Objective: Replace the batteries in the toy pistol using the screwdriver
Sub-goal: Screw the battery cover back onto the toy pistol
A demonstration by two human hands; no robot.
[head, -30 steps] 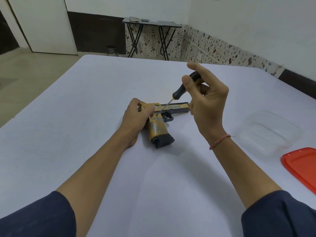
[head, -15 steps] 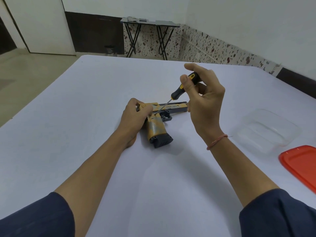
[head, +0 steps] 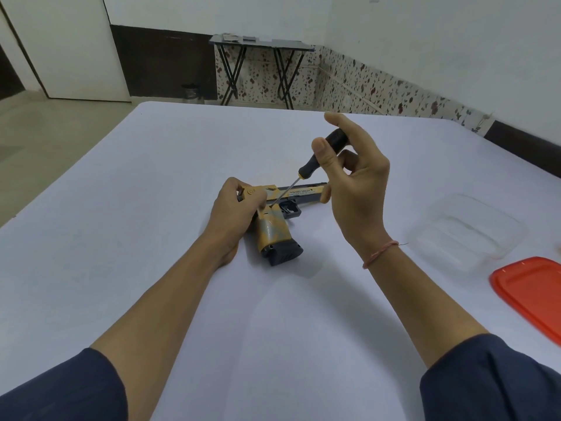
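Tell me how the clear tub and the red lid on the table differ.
The clear tub is see-through and colourless; the red lid is opaque. The tub has raised walls; the lid lies flat. The tub shows whole; the lid is cut by the picture's right edge. Both rest on the white table, untouched.

Navy sleeves [head: 60, 390], pink thread wrist bracelet [head: 381, 253]

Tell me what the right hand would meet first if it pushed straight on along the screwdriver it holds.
The right hand would drive into the toy pistol: the screwdriver tip sits at its yellow side, just above the handle, beside the thumb of the left hand. Whether the tip touches is unclear.
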